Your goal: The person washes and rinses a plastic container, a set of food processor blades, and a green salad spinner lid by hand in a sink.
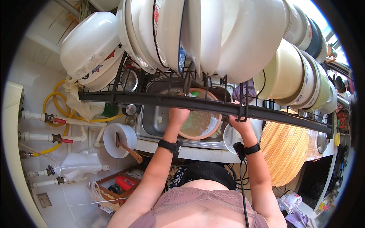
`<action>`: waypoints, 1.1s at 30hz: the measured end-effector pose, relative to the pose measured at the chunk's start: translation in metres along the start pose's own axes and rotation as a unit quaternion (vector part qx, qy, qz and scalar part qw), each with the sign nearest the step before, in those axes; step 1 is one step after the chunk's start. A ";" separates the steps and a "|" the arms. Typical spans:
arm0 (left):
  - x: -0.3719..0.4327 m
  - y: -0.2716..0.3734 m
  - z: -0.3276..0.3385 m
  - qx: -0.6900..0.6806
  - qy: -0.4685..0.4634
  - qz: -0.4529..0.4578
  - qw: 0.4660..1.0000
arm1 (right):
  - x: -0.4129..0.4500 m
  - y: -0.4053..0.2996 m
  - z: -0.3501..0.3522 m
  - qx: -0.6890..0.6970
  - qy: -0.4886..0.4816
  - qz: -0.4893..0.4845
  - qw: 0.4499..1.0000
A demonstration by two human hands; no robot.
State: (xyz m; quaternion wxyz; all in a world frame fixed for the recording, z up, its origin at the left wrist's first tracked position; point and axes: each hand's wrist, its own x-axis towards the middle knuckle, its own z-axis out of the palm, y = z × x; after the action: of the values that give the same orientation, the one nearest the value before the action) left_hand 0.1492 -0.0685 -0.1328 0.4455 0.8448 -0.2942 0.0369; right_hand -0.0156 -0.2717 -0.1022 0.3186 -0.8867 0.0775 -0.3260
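A pinkish-orange basin of cloudy water with pale foam stands in the stainless steel sink. Something green shows near its far side. My left hand reaches over the basin's left rim, its fingers mostly hidden behind the black dish rack's front bar. At the sink's right edge is my right hand, close to the basin's right side and partly covered by the rack's hooks. What either hand grips cannot be made out. Below the right hand sits a translucent round container.
White bowls and plates crowd the rack above the sink. A round slatted mat lies on the right-hand counter. On the left are a white pot with a wooden-handled utensil, a yellow hose and valved pipes. A black cable hangs from my right wrist.
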 end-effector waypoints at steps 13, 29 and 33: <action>-0.026 0.001 -0.032 0.083 -0.044 -0.008 0.996 | -0.027 0.042 -0.018 -0.115 -0.011 0.102 0.988; 0.014 -0.034 0.017 0.081 -0.054 0.008 0.995 | 0.017 0.018 0.006 -0.090 -0.131 -0.028 0.987; 0.012 -0.004 0.015 0.068 -0.111 -0.052 0.990 | 0.041 -0.013 0.064 0.288 -0.223 0.122 0.923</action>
State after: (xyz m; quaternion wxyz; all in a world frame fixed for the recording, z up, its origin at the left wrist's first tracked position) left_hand 0.1582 -0.0843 -0.1405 0.3529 0.8860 -0.2946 -0.0601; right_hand 0.0553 -0.2426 -0.1098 0.6068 -0.7900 0.0149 -0.0861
